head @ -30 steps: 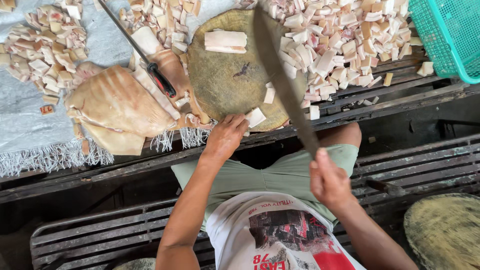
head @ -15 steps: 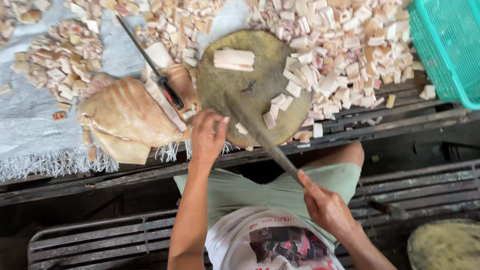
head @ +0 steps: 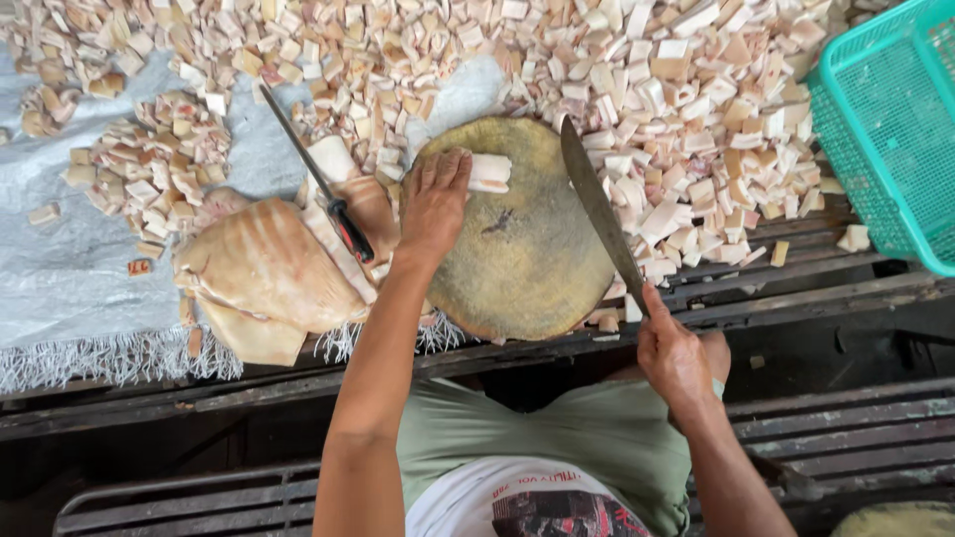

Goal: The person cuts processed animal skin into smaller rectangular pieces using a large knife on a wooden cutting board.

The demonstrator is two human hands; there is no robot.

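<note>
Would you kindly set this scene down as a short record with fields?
left hand: flat on the strip, pressing it to the block
right hand: grips the cleaver, blade over the block's right edge
block: round, worn, on a slatted bench
cut pieces: heaped behind and right of the block
slabs: left of the block
second knife: lying on the slabs
basket: teal, far right
</note>
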